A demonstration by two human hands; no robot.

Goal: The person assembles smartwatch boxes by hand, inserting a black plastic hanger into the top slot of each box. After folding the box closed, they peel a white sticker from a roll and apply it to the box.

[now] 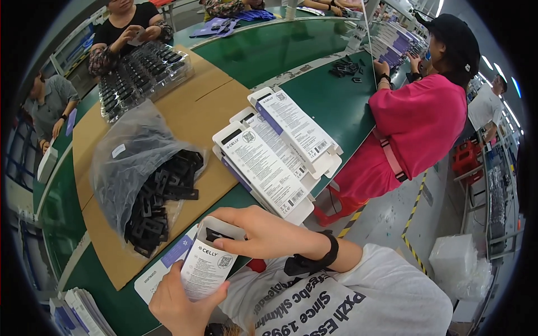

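Note:
A slim white carton [208, 270] with printed text stands tilted before me, its top end open. My left hand [185, 305] is closed round its lower part. At the open end, my right hand [255, 232] grips the rim, thumb against a black plastic piece [216, 234] in the opening. Behind the carton lies another white and purple carton [162, 277], partly hidden by it and my left hand. Ahead to the left, a clear plastic bag [120, 154] spills black plastic hangers [151, 221] onto a cardboard sheet [221, 179]. Several similar cartons [263, 168] lie stacked to the right.
Clear trays of black parts [137, 78] sit at the far left of the cardboard. More cartons [84, 313] stand at lower left. Loose black pieces [347, 67] lie farther along the green table [263, 47]. A co-worker in pink [414, 117] is on the right; others work beyond.

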